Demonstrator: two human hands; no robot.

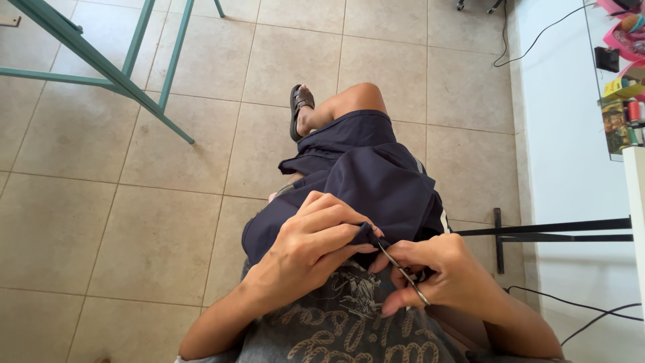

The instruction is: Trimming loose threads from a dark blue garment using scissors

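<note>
**Snips at the fabric edge**

We pinch the navy fabric lower centre with left hand, fingers closed on a fold. Right hand grips small snips, tips touching it. Risk: a slip nicks cloth or fingertip; they sit close.

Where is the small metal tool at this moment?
In the head view, the small metal tool is low and right of centre, held in the right hand, its tip at the dark blue cloth pinched by the left hand.

Over by the right wall, a small yellow box sits on the shelf, a greenish printed package just below it.
</note>
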